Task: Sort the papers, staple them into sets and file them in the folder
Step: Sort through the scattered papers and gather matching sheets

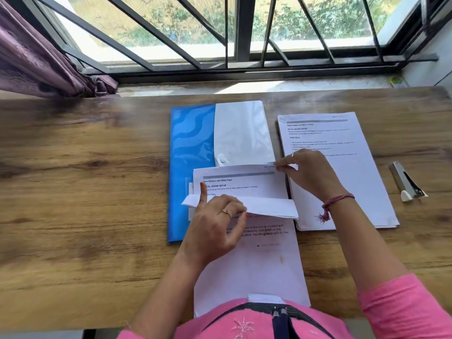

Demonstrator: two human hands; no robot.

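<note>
So there's a wooden desk (85, 192) pushed up against a barred window (244, 33), with a purple curtain (36, 57) bunched at the left. A blue folder (188, 155) lies flat in the middle of the desk, its white flap (242, 133) with a snap button folded open on top.

The left hand (215, 226) is pinching the curled-up bottom edge of a printed sheet (244, 184), thumb and fingers closed on the paper, index finger sticking up. The right hand (310, 174) pinches that same sheet's top right corner between thumb and fingertips. The sheet sits over the lower part of the folder, bent so its underside shows.

Under it there's another printed page (256, 265) lying flat, running from the folder toward the person's pink top. Could be more than one sheet there, the edges are too blurry to tell.

To the right, just beside the folder, is a neat stack of papers (342, 179), text side up. Further right, well apart from the stack, a silver stapler (404, 182) lies on the desk.
</note>
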